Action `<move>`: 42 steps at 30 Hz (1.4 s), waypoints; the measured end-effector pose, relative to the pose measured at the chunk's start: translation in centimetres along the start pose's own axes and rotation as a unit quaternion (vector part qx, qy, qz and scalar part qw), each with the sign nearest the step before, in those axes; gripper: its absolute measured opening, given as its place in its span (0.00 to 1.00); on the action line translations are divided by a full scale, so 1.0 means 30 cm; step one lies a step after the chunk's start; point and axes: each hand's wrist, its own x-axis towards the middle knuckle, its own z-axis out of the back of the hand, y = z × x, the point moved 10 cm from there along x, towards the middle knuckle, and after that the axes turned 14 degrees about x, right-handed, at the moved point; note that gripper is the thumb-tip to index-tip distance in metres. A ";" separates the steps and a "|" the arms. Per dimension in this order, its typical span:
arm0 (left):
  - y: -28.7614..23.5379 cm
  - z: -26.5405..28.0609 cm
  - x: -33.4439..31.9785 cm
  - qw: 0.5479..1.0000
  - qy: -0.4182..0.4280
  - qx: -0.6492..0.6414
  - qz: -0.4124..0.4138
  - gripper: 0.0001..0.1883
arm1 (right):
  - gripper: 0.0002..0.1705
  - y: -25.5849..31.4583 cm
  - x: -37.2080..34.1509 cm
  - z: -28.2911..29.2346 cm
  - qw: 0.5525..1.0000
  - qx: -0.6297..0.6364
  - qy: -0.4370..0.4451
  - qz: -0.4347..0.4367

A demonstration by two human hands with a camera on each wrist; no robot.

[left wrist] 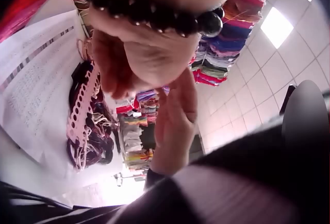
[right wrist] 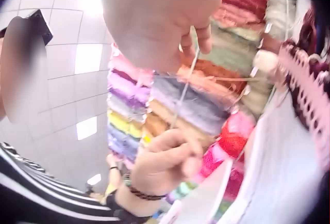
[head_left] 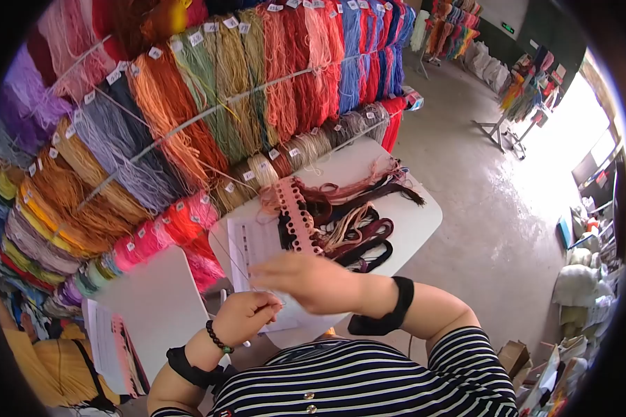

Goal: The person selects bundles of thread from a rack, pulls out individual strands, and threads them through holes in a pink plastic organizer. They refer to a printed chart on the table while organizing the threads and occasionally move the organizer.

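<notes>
A pale grey strand of thread (right wrist: pixel 185 87) runs between my two hands in the right wrist view. My left hand (head_left: pixel 243 320), with a dark bead bracelet at its wrist, pinches the lower end with curled fingers. Above and to its right, my right hand (head_left: pixel 313 283) grips the other end, blurred in the head view. Both hands are over the near edge of a white table (head_left: pixel 421 212). Beyond them lies a pink card with punched holes (head_left: pixel 295 208), hung with hanks of black, maroon and pink thread (head_left: pixel 362 233). A printed sheet (head_left: pixel 242 243) is beside the card.
A rack of colourful thread hanks (head_left: pixel 222 90) with small number tags rises behind the table. At the left, a second white table (head_left: pixel 160 285) carries papers and another pink card (head_left: pixel 125 347). White sacks (head_left: pixel 584 278) and cardboard (head_left: pixel 513 358) lie along the right.
</notes>
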 end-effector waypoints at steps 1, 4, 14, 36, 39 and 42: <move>-0.015 -0.030 -0.015 1.000 0.021 -0.008 -0.003 0.09 | 0.30 0.001 -0.004 -0.080 0.995 0.061 0.070 -0.034; 0.044 -0.021 -0.042 0.990 0.009 -0.137 0.008 0.10 | 0.21 -0.075 -0.043 -0.119 0.981 0.107 0.065 -0.147; 0.041 -0.018 -0.014 0.988 -0.020 -0.150 0.029 0.10 | 0.15 -0.034 -0.070 0.025 0.988 0.046 -0.144 -0.023; 0.125 0.010 -0.039 0.955 0.044 -0.293 -0.003 0.14 | 0.03 -0.010 0.008 -0.104 0.976 -0.159 -0.065 -0.136; 0.163 0.008 -0.020 0.971 0.031 -0.238 -0.007 0.12 | 0.03 -0.040 -0.011 -0.026 0.977 0.104 -0.147 -0.116; 0.265 -0.041 0.030 0.972 0.024 -0.236 0.002 0.11 | 0.07 -0.058 -0.075 0.058 0.699 0.680 -0.181 -0.127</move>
